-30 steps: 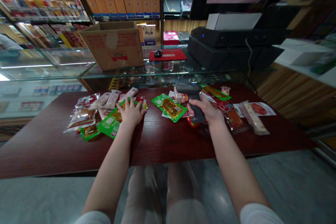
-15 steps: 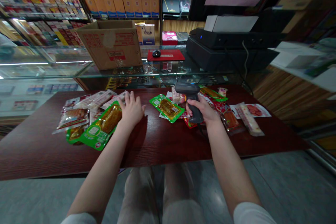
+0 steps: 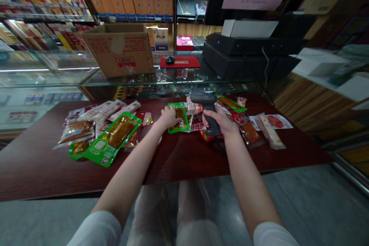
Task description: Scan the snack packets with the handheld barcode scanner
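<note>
My right hand point(image 3: 220, 122) is closed around the grip of a dark barcode scanner point(image 3: 211, 113), its head pointing left above the table. In my left hand point(image 3: 169, 117) is the left side of a green-edged snack packet point(image 3: 182, 116) with a brown filling, the fingers and thumb lying over it. This packet sits left of the scanner, partly over other packets. On the left of the table, another green snack packet point(image 3: 117, 134) rests on a pile of clear-wrapped packets point(image 3: 77, 128). To the right of the scanner lie a reddish-brown packet point(image 3: 249, 130) and a long pale clear-wrapped packet point(image 3: 270, 130).
Behind the dark wooden table point(image 3: 178, 167) is a glass counter point(image 3: 121, 84). It bears an open cardboard box point(image 3: 123, 55), a computer mouse point(image 3: 170, 59) on a red mat point(image 3: 187, 61), and black till equipment point(image 3: 245, 59). Stocked shelves stand behind.
My left hand has moved right, from beside the left pile to the green packet near the scanner. That packet has turned more upright. The right hand still holds the scanner.
</note>
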Action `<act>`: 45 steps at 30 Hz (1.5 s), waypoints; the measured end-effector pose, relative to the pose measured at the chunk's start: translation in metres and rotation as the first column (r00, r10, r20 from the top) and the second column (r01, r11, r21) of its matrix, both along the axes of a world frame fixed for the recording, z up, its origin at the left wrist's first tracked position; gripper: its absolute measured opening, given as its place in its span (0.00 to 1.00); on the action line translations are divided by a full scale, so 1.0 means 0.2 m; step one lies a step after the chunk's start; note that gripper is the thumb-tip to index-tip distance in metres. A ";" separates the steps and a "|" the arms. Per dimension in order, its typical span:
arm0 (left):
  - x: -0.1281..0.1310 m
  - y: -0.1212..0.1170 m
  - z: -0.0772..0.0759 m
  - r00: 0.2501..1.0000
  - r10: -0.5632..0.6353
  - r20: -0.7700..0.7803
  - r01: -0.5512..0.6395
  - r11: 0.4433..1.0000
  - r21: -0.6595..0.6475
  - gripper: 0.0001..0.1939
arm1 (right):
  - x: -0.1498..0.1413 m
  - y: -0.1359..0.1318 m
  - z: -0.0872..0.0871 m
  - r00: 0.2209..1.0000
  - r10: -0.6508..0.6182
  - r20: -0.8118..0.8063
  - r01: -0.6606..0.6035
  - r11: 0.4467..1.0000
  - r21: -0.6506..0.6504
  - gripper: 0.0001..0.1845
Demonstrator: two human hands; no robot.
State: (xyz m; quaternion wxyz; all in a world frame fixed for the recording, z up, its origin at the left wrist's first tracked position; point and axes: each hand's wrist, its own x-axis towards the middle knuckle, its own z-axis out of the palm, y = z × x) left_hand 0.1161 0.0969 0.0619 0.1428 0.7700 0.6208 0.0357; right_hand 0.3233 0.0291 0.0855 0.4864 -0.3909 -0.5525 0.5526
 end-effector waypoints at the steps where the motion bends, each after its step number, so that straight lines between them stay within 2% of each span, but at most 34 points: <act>1: -0.02 0.01 0.00 0.999 0.038 0.027 -0.037 0.999 -0.021 0.41 | 0.00 0.00 0.00 1.000 0.004 0.002 -0.004 1.000 -0.001 0.17; 4: -0.07 0.03 -0.01 0.979 0.189 0.080 -0.186 0.982 -0.039 0.41 | 0.00 0.00 0.00 1.000 0.008 0.014 -0.008 1.000 -0.005 0.17; 6: -0.09 0.04 -0.02 0.972 0.214 0.096 -0.215 0.977 0.003 0.38 | -0.01 0.00 0.01 1.000 0.002 0.012 -0.002 1.000 -0.012 0.19; 8: -0.09 0.07 -0.05 0.978 0.163 0.128 -0.164 0.986 -0.004 0.30 | -0.02 -0.01 0.01 1.000 -0.003 0.001 0.003 1.000 -0.026 0.20; 11: -0.08 0.10 -0.07 0.978 0.097 0.183 -0.083 0.993 -0.086 0.16 | -0.02 -0.01 0.01 1.000 -0.017 -0.012 0.016 0.999 -0.042 0.21; 13: -0.07 0.12 -0.07 0.975 0.096 0.202 -0.074 0.991 -0.112 0.12 | -0.02 0.00 0.01 0.999 -0.025 -0.025 0.024 0.999 -0.041 0.21; 15: -0.05 0.11 -0.08 0.971 0.125 0.202 -0.107 0.990 -0.097 0.18 | -0.01 0.00 0.00 0.999 -0.016 -0.030 0.014 0.999 -0.047 0.20; 19: -0.03 0.09 -0.11 0.954 0.254 0.158 -0.257 0.967 -0.002 0.36 | -0.01 0.01 -0.01 1.000 0.017 -0.006 -0.018 0.998 -0.060 0.18; 22: -0.02 0.10 -0.13 0.918 0.284 0.279 -0.283 0.958 -0.043 0.35 | -0.01 0.01 -0.01 1.000 0.012 -0.007 -0.013 0.999 -0.036 0.18; 24: -0.04 0.11 -0.14 0.819 0.277 0.502 -0.271 0.959 -0.087 0.31 | -0.01 0.02 -0.02 1.000 0.004 -0.010 -0.004 1.000 -0.024 0.18; 25: -0.05 0.12 -0.14 0.717 0.284 0.636 -0.272 0.955 -0.119 0.29 | -0.01 0.02 -0.02 1.000 0.003 -0.007 -0.003 1.000 -0.024 0.18; 27: -0.08 0.12 -0.13 0.406 0.312 0.859 -0.284 0.936 -0.206 0.23 | -0.01 0.02 -0.02 1.000 0.012 0.009 -0.012 0.999 -0.035 0.18; 29: -0.11 0.11 -0.12 0.078 0.322 0.943 -0.268 0.918 -0.292 0.18 | -0.01 0.01 -0.02 1.000 0.018 0.022 -0.017 0.999 -0.042 0.17; 30: -0.13 0.11 -0.11 -0.045 0.317 0.947 -0.252 0.914 -0.318 0.17 | -0.02 0.01 -0.02 0.999 0.018 0.028 -0.017 0.999 -0.044 0.17; 32: -0.16 0.10 -0.09 -0.193 0.309 0.931 -0.231 0.908 -0.349 0.15 | -0.02 0.01 -0.02 0.999 0.014 0.040 -0.012 0.999 -0.045 0.17; 35: -0.19 0.09 -0.06 -0.315 0.291 0.903 -0.240 0.896 -0.373 0.14 | -0.03 0.00 -0.01 0.997 0.015 0.074 -0.012 0.999 -0.032 0.17; 38: -0.21 0.09 -0.03 -0.383 0.244 0.891 -0.252 0.900 -0.355 0.15 | -0.03 0.00 0.00 0.994 0.031 0.101 -0.028 0.999 -0.028 0.16; 40: -0.21 0.09 -0.02 -0.379 0.212 0.901 -0.253 0.913 -0.321 0.16 | -0.03 -0.01 0.00 0.993 0.053 0.102 -0.050 0.998 -0.034 0.16; 45: -0.21 0.08 -0.01 -0.314 0.141 0.939 -0.270 0.935 -0.231 0.17 | -0.03 -0.01 0.00 0.995 0.069 0.077 -0.067 0.997 -0.027 0.17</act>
